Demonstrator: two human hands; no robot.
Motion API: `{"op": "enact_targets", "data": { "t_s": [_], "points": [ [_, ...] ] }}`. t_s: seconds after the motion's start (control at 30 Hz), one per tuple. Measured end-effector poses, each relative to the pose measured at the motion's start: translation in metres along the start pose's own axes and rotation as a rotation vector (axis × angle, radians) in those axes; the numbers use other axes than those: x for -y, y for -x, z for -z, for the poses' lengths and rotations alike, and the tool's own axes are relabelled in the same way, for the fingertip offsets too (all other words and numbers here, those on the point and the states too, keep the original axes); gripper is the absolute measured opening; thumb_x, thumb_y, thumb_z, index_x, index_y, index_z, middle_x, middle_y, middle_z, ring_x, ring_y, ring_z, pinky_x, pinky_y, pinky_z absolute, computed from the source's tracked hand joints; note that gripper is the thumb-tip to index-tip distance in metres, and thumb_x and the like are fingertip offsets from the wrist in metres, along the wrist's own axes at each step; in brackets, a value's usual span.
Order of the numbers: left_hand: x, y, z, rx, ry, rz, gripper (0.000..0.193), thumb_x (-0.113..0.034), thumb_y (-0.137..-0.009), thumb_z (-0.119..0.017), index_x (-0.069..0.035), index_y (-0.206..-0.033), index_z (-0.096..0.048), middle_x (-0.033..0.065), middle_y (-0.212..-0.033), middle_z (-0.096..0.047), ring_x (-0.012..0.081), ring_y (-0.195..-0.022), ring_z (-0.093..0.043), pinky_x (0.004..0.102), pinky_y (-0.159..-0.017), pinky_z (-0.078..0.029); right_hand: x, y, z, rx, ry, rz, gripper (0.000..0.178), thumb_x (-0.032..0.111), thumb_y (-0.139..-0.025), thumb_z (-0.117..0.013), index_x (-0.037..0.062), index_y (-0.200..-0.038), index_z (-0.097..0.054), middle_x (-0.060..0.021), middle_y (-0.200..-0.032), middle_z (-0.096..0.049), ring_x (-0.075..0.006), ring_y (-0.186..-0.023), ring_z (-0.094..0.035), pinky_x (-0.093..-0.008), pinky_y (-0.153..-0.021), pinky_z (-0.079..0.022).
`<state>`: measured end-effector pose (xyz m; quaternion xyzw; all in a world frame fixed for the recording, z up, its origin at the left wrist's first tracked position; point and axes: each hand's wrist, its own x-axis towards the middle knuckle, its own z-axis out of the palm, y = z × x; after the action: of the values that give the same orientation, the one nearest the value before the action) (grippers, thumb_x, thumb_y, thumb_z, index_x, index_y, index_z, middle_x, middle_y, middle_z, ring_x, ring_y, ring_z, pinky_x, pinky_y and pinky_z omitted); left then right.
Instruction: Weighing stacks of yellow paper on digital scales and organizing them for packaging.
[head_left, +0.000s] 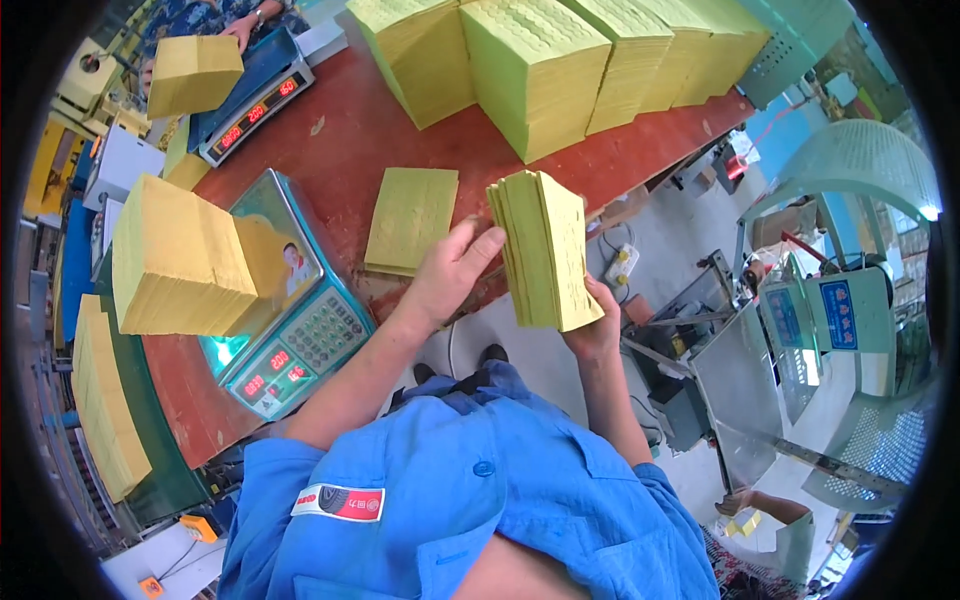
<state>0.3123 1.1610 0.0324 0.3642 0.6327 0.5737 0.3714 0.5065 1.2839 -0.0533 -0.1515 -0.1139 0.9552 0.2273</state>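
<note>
A thick bundle of yellow paper sheets is held upright in front of me, above the near edge of the red table. My left hand grips its left side, thumb across the edge and fingers partly hidden. From below and the right, my right hand is closed around the lower corner. Just left of the bundle, a thin flat stack of the same paper lies on the table. A tall yellow paper stack rests on a teal digital scale to the left of my arm.
Large yellow paper blocks line the far side of the red table. At upper left, a person's hand is beside another stack at a blue scale. Machinery with perforated guards stands right; another person's arm shows lower right.
</note>
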Motion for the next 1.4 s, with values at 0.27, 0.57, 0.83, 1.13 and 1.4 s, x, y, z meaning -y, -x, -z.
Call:
{"op": "enact_targets", "data": {
  "t_s": [0.27, 0.57, 0.83, 1.13, 1.4],
  "points": [
    [0.0, 0.007, -0.029, -0.067, 0.477, 0.224, 0.067, -0.035, -0.089, -0.069, 0.001, -0.137, -0.039, 0.0142, -0.126, -0.055, 0.0223, -0.116, -0.056, 0.0344, -0.089, -0.052, 0.001, -0.003, -0.004, -0.042, 0.4, 0.047, 0.056, 0.021, -0.091, -0.052, 0.0, -0.141, -0.039, -0.0152, -0.137, -0.053, -0.0258, -0.122, -0.056, -0.0395, -0.103, -0.045],
    [0.0, 0.047, -0.015, -0.495, -0.086, -0.092, 0.063, -0.02, -0.084, -0.071, 0.003, -0.134, -0.04, 0.0214, -0.123, -0.059, 0.0297, -0.112, -0.06, 0.0371, -0.096, -0.046, -0.021, -0.011, -0.05, 0.024, 0.767, 0.081, 0.054, 0.023, -0.098, -0.052, -0.0054, -0.141, -0.038, -0.0165, -0.136, -0.051, -0.0254, -0.126, -0.049, -0.0355, -0.107, -0.037],
    [0.014, -0.003, 0.008, -0.435, -0.213, -0.504, 0.049, -0.005, -0.082, -0.07, -0.003, -0.125, -0.047, 0.0182, -0.109, -0.058, 0.0369, -0.104, -0.059, 0.0422, -0.089, -0.048, 0.012, -0.071, -0.061, 0.14, 1.167, 0.564, 0.044, 0.0, -0.092, -0.056, -0.004, -0.134, -0.043, -0.0143, -0.128, -0.055, -0.0197, -0.115, -0.053, -0.0338, -0.101, -0.04],
    [0.07, -0.025, -0.027, -0.566, -0.238, -0.366, 0.05, -0.002, -0.084, -0.064, -0.001, -0.129, -0.044, 0.0183, -0.123, -0.05, 0.0342, -0.121, -0.048, 0.0397, -0.104, -0.038, 0.007, -0.103, 0.001, 0.067, 1.313, 0.591, 0.028, 0.002, -0.089, -0.055, -0.0058, -0.116, -0.06, -0.0107, -0.111, -0.063, -0.0183, -0.1, -0.059, -0.0309, -0.091, -0.046],
    [0.033, -0.026, 0.01, -0.354, -0.035, -0.295, 0.037, -0.007, -0.082, -0.058, 0.003, -0.117, -0.051, 0.0181, -0.11, -0.061, 0.0297, -0.107, -0.059, 0.0383, -0.094, -0.045, 0.018, -0.089, -0.052, 0.051, 1.292, 0.567, 0.03, 0.001, -0.085, -0.055, -0.0031, -0.115, -0.058, -0.0071, -0.104, -0.062, -0.0133, -0.093, -0.056, -0.027, -0.082, -0.046]
  ]
}}
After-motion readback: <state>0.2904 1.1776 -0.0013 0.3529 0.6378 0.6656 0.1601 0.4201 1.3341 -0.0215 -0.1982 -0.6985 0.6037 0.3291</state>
